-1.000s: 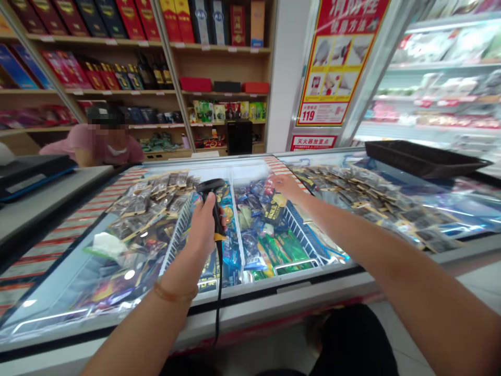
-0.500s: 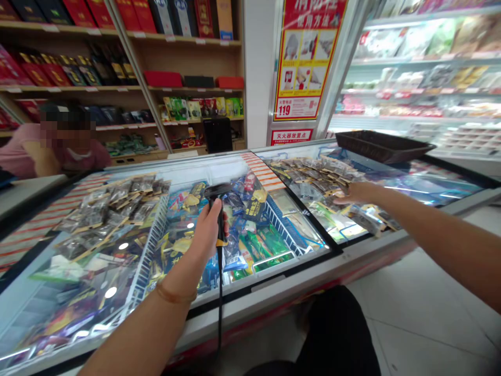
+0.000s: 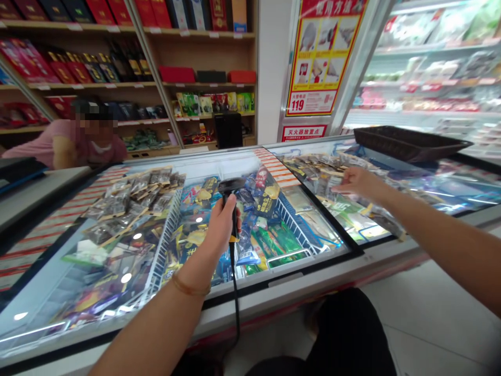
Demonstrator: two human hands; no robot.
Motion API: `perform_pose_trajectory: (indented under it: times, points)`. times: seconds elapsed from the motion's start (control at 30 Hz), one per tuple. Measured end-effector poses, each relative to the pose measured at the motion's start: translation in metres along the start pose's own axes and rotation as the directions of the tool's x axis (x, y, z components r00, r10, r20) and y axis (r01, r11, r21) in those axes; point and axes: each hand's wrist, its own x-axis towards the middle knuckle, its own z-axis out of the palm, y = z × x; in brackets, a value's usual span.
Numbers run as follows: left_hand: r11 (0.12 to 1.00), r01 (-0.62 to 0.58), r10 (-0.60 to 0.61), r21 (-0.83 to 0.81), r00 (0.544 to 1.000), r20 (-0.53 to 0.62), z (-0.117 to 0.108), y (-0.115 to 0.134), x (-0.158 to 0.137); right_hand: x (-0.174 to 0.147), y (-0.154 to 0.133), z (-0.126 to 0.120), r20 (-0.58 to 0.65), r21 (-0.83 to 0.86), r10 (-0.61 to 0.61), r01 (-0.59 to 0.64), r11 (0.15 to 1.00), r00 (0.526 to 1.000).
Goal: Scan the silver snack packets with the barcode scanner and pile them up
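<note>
My left hand (image 3: 221, 224) is wrapped round the grip of a black corded barcode scanner (image 3: 231, 185), held above the glass lid of a chest freezer (image 3: 274, 284). From its handle a cord hangs down past the freezer's front edge. My right hand (image 3: 358, 184) is over the right pile of small clear packets (image 3: 317, 164) with dark contents and tan edges. Its fingers are drawn together at a packet's edge; blur hides exactly what they pinch. A second pile of such packets (image 3: 133, 194) lies on the left lid.
A dark brown shallow tray (image 3: 407, 143) rests on the freezer's far right. Under the glass, a white wire basket (image 3: 166, 237) divides bagged goods. A person in pink (image 3: 64, 143) leans at a counter on the left. Shelves of boxes (image 3: 178, 74) stand behind.
The view has swung slightly left, so everything sits further right. My right hand has lifted a little and its fingers have drawn together. The left hand keeps hold of the scanner.
</note>
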Motion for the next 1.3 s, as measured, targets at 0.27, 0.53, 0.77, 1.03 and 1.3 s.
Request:
perform_pose_trajectory:
  times: [0.27, 0.53, 0.77, 1.03, 1.3]
  points:
    - [1.000, -0.020, 0.020, 0.007, 1.000, -0.022, -0.003, -0.001, 0.004, 0.023, -0.104, 0.077, 0.129, 0.307, -0.251, 0.202, 0.930, 0.959]
    - [1.000, -0.010, 0.010, 0.011, 0.999, -0.045, -0.004, -0.002, 0.007, 0.046, -0.201, 0.178, 0.214, 0.840, -0.084, -0.140, 0.524, 0.973]
    - [0.993, 0.032, -0.037, 0.111, 0.998, 0.043, -0.005, 0.000, 0.005, 0.033, -0.214, 0.240, 0.218, 0.880, -0.089, -0.156, 0.448, 0.972]
    - [0.971, -0.032, 0.003, 0.239, 0.993, 0.121, -0.007, -0.008, 0.007, 0.026, -0.209, 0.231, 0.229, 0.917, -0.246, -0.124, 0.380, 0.942]
    - [0.966, -0.040, 0.005, 0.255, 0.991, 0.136, -0.011, -0.018, 0.010, 0.025, -0.211, 0.236, 0.256, 0.944, -0.224, -0.193, 0.269, 0.940]
